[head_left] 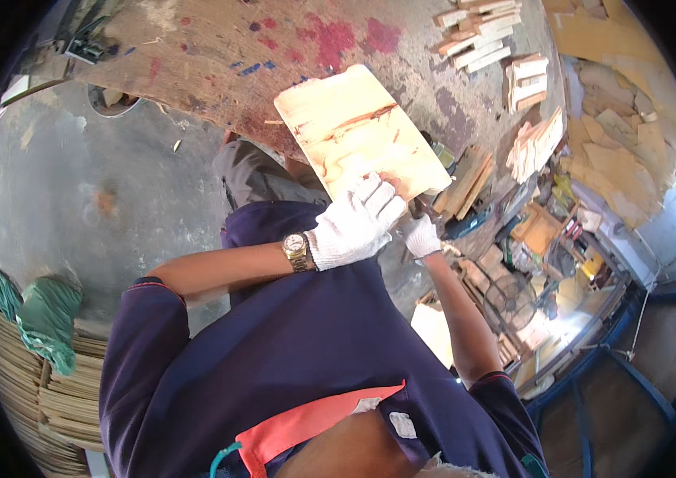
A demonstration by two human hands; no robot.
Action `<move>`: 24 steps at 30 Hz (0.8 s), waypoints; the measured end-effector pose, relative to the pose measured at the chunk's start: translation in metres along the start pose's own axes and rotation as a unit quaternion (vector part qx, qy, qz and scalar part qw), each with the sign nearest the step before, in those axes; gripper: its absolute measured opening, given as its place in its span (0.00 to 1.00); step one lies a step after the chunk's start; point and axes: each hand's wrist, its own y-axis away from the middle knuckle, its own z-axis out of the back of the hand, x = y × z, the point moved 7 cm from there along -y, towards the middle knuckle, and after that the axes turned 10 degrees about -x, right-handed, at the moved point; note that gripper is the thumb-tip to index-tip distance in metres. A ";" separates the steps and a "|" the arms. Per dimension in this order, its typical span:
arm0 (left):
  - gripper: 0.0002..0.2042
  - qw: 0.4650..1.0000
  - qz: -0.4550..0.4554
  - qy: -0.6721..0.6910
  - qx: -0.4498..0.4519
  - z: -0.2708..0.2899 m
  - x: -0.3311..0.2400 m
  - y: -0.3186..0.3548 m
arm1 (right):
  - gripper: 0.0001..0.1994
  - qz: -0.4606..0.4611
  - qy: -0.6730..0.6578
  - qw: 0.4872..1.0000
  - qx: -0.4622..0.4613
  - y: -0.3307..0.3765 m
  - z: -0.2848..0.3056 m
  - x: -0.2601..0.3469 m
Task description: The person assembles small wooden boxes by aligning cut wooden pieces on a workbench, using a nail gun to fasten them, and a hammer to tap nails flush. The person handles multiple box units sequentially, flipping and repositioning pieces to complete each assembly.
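Note:
A pale rectangular wood board (358, 131) with brown cracks and knots lies tilted over the near edge of the worktable. My left hand (360, 221), in a white knitted glove with a metal watch (295, 251) at the wrist, is closed on the board's near edge, fingers curled on its top face. Just past the board's near right corner is my right hand (421, 237), also in a white glove. Its fingers are bent round something dark at that corner, mostly hidden, which I cannot make out.
On the stained worktable (202, 48) sit several stacks of wood strips (481, 36) at the far right. Darker wood pieces (465, 183) lie right of the board. A fan (511, 303) stands at right. Stacked thin sheets (75, 398) and a green bag (49, 319) are at lower left.

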 end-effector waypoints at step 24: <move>0.38 0.962 0.064 -0.258 0.053 0.026 0.132 -0.030 | 0.13 -0.229 -0.228 0.914 -0.247 -0.054 -0.063 0.015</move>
